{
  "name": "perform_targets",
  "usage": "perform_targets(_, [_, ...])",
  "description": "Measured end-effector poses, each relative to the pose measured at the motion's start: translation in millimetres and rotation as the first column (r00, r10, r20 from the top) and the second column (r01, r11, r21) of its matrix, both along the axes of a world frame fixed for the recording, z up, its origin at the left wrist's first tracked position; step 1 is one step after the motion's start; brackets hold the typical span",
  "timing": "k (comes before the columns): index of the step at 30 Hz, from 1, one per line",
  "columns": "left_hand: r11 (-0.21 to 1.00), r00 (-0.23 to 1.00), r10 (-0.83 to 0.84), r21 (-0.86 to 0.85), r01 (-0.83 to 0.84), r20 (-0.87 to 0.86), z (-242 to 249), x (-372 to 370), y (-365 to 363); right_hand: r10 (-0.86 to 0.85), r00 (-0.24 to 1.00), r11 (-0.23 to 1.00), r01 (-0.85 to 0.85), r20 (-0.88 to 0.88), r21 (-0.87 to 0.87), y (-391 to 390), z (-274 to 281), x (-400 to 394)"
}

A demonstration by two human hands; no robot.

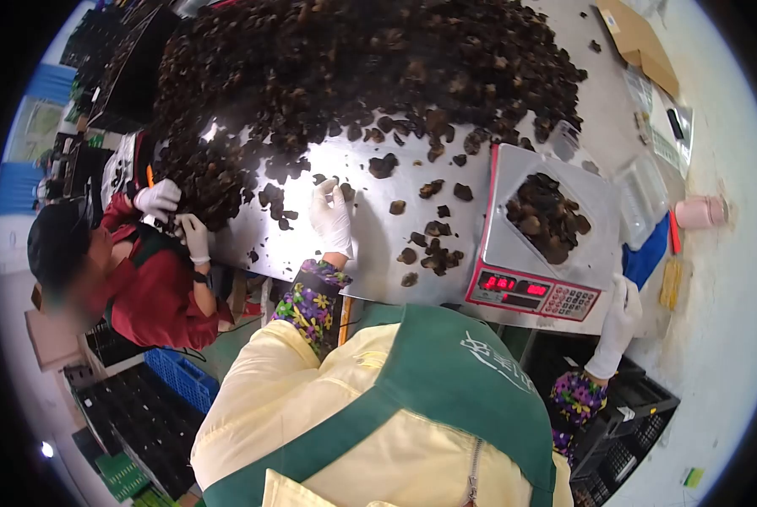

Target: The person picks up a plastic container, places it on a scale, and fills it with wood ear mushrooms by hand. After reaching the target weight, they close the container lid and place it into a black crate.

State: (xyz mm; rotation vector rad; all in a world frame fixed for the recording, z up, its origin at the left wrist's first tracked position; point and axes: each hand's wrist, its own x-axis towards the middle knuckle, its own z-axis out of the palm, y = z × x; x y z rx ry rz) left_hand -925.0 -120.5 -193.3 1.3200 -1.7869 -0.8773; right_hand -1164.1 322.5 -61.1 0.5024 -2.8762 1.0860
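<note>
Dark, curled pieces that look like wood ear mushrooms lie over the metal table (269, 253). My left hand (332, 221), in a white glove, reaches over the near part of the table with its fingers pinched at a small mushroom piece (347, 193). To its right are several loose pieces (439, 256). A red-rimmed digital scale (526, 291) bears a clear tray with a heap of mushroom pieces (549, 218); its red display is lit. My right hand (622, 325), also gloved, rests by the scale's front right corner, fingers extended, nothing visible in it.
A large mushroom heap (370, 68) covers the table's far side. At left, a co-worker in a red top (163, 287) handles pieces with gloved hands. Clear plastic boxes (640, 198), a pink jar (701, 212) and a blue cloth (646, 258) lie right of the scale. Black crates (628, 422) stand below.
</note>
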Motion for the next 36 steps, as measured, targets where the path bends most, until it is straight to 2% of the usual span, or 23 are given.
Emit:
perform_targets(1, [1.000, 1.000, 0.015, -0.005, -0.015, 0.001, -4, 4, -4, 0.015, 1.000, 1.000, -0.015, 0.001, -0.005, 0, -1, 2])
perform_targets(3, [0.970, 0.982, 0.099, -0.235, -0.059, 0.163, -7, 10, -8, -0.003, 1.000, 1.000, 0.002, 0.018, 0.005, -3, 0, 5])
perform_targets(9, [0.970, 0.989, 0.111, -0.229, -0.086, 0.096, -14, 4, -10, 0.028, 1.000, 0.997, -0.029, 0.014, 0.076, -23, 12, 4])
perform_targets(11, [0.972, 0.934, -0.014, -0.213, 0.096, 0.357, -11, 0, -8, 0.044, 0.999, 0.996, -0.044, 0.000, 0.084, -29, 13, 4])
perform_targets(12, [0.978, 0.947, -0.021, -0.188, 0.085, 0.321, -10, 3, -9, 0.054, 0.999, 0.995, -0.054, -0.001, 0.084, -31, 13, 3])
perform_targets(13, [0.930, 0.885, -0.146, -0.243, 0.275, 0.442, -14, 5, -4, 0.064, 0.998, 0.994, -0.064, -0.002, 0.085, -34, 13, 4])
perform_targets(15, [0.944, 0.872, -0.241, -0.105, 0.311, 0.426, -25, 10, 8, 0.067, 0.998, 0.994, -0.067, 0.000, 0.090, -37, 14, 6])
perform_targets(17, [0.955, 0.874, -0.239, -0.058, 0.290, 0.423, -27, 17, 17, 0.064, 0.998, 0.994, -0.064, 0.001, 0.094, -40, 14, 5])
perform_targets(19, [0.985, 0.973, -0.104, -0.111, 0.129, 0.206, -30, 25, 16, 0.061, 0.998, 0.995, -0.060, -0.014, 0.084, -40, 14, 8])
perform_targets(20, [0.991, 0.984, -0.042, -0.117, 0.063, 0.173, -32, 27, 9, 0.060, 0.998, 0.994, -0.058, -0.010, 0.089, -41, 15, 11])
perform_targets(21, [0.954, 0.996, 0.013, -0.298, 0.015, 0.093, -41, 25, -7, 0.056, 0.998, 0.995, -0.055, -0.009, 0.084, -44, 16, 12])
perform_targets(23, [0.982, 0.974, -0.024, -0.177, 0.066, 0.225, -23, 28, -27, 0.051, 0.999, 0.996, -0.050, -0.010, 0.079, -48, 17, 12])
perform_targets(24, [0.982, 0.974, -0.027, -0.175, 0.068, 0.225, -14, 27, -35, 0.067, 0.998, 0.994, -0.065, -0.017, 0.093, -50, 16, 11])
perform_targets(26, [0.946, 0.894, -0.199, -0.161, 0.283, 0.401, -4, 25, -44, 0.077, 0.997, 0.991, -0.073, -0.025, 0.110, -52, 14, 12])
perform_targets(27, [0.945, 0.894, -0.206, -0.157, 0.288, 0.398, -9, 27, -45, 0.098, 0.995, 0.991, -0.094, -0.031, 0.100, -54, 13, 13])
perform_targets(29, [0.934, 0.790, -0.295, -0.012, 0.356, 0.538, -21, 27, -45, 0.114, 0.992, 0.990, -0.109, -0.047, 0.089, -58, 16, 14])
perform_targets(30, [0.933, 0.828, -0.351, 0.084, 0.351, 0.437, -8, 24, -37, 0.111, 0.992, 0.990, -0.105, -0.056, 0.095, -59, 20, 17])
perform_targets(31, [0.928, 0.824, -0.362, 0.088, 0.361, 0.436, 0, 16, -33, 0.107, 0.992, 0.990, -0.100, -0.062, 0.104, -58, 21, 21])
perform_targets(33, [0.925, 0.880, -0.378, 0.138, 0.353, 0.286, 7, 2, -20, 0.102, 0.993, 0.988, -0.095, -0.055, 0.119, -56, 21, 23])
perform_targets(36, [0.895, 0.841, -0.439, 0.066, 0.442, 0.315, -6, -39, -28, 0.108, 0.993, 0.988, -0.101, -0.050, 0.120, -55, 18, 23])
